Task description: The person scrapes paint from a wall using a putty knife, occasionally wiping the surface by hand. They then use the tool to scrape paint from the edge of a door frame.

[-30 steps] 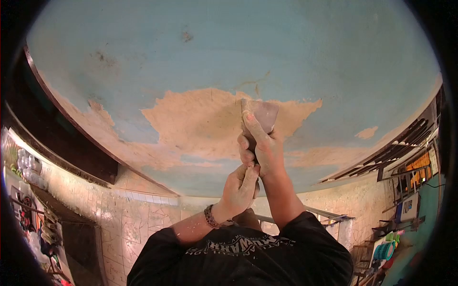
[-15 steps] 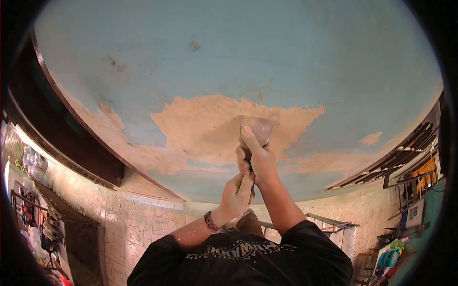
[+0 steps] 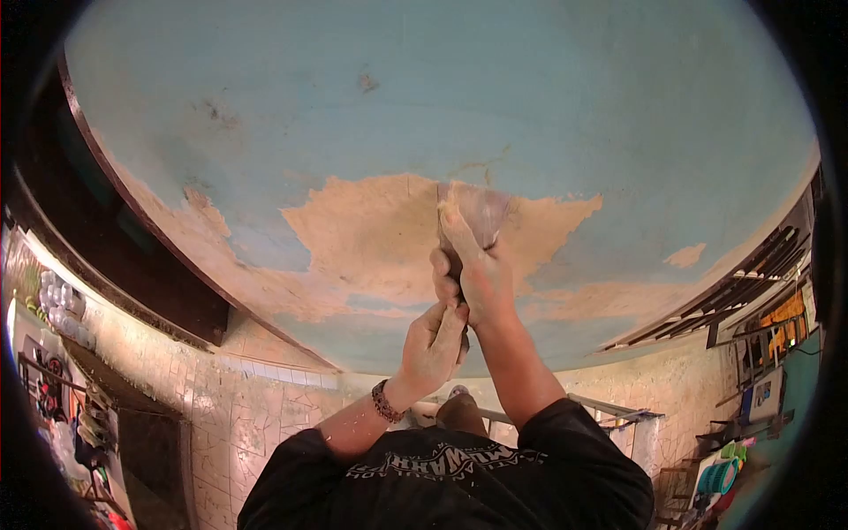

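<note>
We've driven scraper (image 3: 488,212) forward since half-second ago; blade now at far rim of bare patch (image 3: 371,231) on ceiling (image 3: 442,88). Likely fresh stroke into blue paint. Right hand (image 3: 473,278) fingers clamped round handle, index along blade; left hand (image 3: 431,349) gripping handle end.

Both hands grip one scraper (image 3: 477,212) raised overhead. The right hand (image 3: 473,278) holds the handle with its index finger laid along the blade. The left hand (image 3: 433,346) clasps the handle's lower end. The blade touches the blue ceiling (image 3: 530,106) at a bare tan patch (image 3: 371,230).
</note>
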A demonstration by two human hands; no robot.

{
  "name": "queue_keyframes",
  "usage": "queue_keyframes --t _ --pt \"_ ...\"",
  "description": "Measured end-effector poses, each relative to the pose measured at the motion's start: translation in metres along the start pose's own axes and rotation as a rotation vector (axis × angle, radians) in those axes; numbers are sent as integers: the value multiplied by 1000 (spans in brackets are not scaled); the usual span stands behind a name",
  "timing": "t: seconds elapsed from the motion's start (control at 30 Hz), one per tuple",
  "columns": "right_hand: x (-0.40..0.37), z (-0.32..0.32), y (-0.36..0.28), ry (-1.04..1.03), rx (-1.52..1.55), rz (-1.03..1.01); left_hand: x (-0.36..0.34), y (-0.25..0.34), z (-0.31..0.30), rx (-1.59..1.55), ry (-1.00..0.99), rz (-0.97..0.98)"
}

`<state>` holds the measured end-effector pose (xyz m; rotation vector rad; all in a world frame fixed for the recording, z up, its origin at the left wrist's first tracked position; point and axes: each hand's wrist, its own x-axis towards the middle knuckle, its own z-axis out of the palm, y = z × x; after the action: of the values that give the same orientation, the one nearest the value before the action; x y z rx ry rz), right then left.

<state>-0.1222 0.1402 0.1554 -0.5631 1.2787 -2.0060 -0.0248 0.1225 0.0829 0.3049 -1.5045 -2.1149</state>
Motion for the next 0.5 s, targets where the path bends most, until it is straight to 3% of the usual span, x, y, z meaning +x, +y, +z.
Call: queue_keyframes --t 0.2,0.5 --pt "-8 0 9 31 -19 65 -11 -6 -5 -28 39 -123" --pt "-6 11 11 55 -34 28 -9 -6 -16 -61 12 -85"
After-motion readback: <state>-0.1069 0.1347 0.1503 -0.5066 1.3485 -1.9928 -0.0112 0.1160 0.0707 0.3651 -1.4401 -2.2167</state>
